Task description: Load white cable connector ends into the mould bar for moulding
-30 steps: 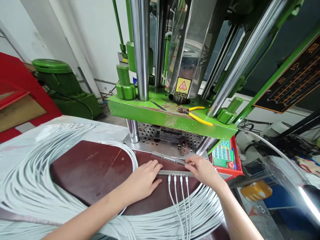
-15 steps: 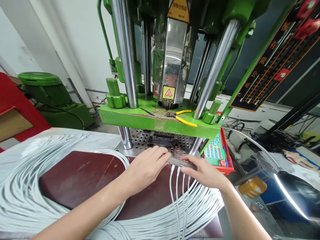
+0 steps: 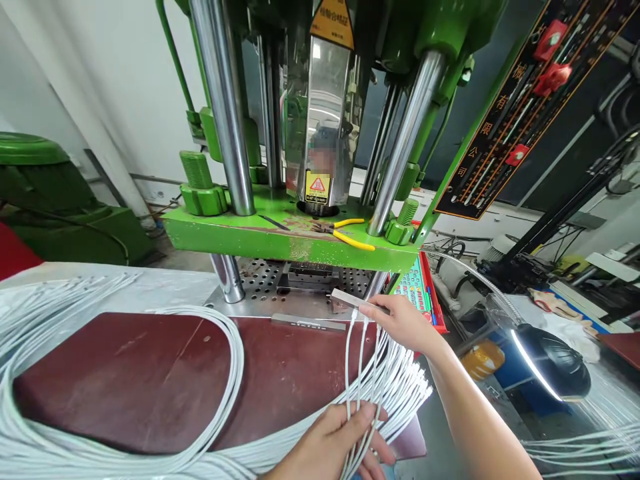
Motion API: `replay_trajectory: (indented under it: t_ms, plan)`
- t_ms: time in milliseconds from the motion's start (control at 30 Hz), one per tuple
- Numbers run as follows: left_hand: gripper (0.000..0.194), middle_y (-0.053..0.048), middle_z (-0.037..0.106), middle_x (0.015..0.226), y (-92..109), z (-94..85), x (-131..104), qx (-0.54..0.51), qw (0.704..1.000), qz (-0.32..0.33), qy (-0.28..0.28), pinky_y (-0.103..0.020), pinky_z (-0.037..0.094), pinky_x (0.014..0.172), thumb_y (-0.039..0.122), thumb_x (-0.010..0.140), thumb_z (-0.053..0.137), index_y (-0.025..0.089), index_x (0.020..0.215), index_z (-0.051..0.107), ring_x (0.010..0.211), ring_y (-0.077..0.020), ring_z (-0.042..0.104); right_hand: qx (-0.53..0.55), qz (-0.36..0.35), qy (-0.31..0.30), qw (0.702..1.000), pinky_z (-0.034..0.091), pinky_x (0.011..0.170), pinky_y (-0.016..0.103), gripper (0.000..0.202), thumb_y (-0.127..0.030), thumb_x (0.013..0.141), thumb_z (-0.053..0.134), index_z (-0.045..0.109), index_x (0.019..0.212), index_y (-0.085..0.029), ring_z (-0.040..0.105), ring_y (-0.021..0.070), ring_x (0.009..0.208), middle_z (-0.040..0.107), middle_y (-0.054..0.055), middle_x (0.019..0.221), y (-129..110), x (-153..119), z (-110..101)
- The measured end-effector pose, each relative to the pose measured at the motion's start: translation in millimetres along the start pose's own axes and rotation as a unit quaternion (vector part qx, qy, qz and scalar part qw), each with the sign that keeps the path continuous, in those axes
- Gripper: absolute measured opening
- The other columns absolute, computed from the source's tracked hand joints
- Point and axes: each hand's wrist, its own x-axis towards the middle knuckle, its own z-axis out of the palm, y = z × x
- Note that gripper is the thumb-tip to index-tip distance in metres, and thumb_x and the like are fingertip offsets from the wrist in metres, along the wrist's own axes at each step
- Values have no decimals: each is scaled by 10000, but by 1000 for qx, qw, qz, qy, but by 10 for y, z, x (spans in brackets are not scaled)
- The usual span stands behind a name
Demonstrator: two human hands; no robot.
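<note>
My right hand (image 3: 403,321) pinches one end of a grey metal mold bar (image 3: 349,298), its other end sticking out to the left. Several white cables (image 3: 349,357) hang from the bar's lower edge by their ends. Lower down, my left hand (image 3: 345,437) is closed around these same cables, thumb on top and fingers beneath. A second metal bar (image 3: 307,323) with small notches lies on the brown board (image 3: 280,373), near the press bed.
The green press (image 3: 295,243) stands ahead, its perforated metal bed (image 3: 257,283) below. Yellow-handled pliers (image 3: 350,237) lie on its plate. Coiled white cables (image 3: 235,360) ring the board. A red-edged control panel (image 3: 417,290) and a lit lamp (image 3: 547,367) are on the right.
My left hand has left the bar and dropped to the cables. The bar has come apart from a second one, which now lies on the board. The view has turned right.
</note>
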Motion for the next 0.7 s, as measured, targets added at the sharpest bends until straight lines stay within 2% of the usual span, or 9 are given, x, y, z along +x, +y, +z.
replay_trajectory:
  t_ms: [133, 233, 367, 567, 700]
  plan:
    - [716, -157, 713, 835, -45, -120, -70, -93, 994, -46, -24, -227, 317, 555, 693, 625, 665, 89, 1007, 639, 596, -132, 557, 15, -18, -38, 999, 288, 545, 225, 405, -482, 954, 442, 649, 771, -186, 479, 110, 593, 545, -39, 632, 9, -5, 13]
    - [634, -96, 703, 789, -41, -94, -71, -94, 995, -25, -17, -220, 279, 535, 622, 625, 724, 124, 1008, 642, 569, -106, 506, 8, -27, -52, 998, 306, 566, 227, 381, -467, 948, 467, 678, 795, -188, 521, 126, 629, 592, -22, 651, -34, 14, 62]
    - [577, -9, 615, 613, -29, -41, 2, -54, 999, 2, -3, -227, 195, 459, 663, 674, 649, 150, 937, 625, 453, -84, 393, -4, -32, -63, 998, 324, 572, 232, 393, -465, 950, 462, 682, 786, -183, 547, 139, 640, 624, -5, 670, -83, 57, 135]
    - [614, -2, 566, 627, -88, -184, 58, -58, 998, -3, -3, -233, 196, 489, 725, 599, 654, 144, 785, 588, 474, -69, 379, -12, -29, -79, 996, 358, 591, 240, 407, -483, 947, 446, 687, 800, -190, 575, 160, 657, 637, 7, 677, -55, 115, 238]
    - [656, -4, 582, 587, -105, -294, 130, -44, 999, -8, 28, -230, 217, 474, 761, 530, 658, 150, 756, 580, 458, -76, 389, -7, -20, -80, 997, 404, 677, 261, 280, -449, 876, 565, 651, 1004, -216, 601, 195, 790, 677, 19, 871, -38, 240, 302]
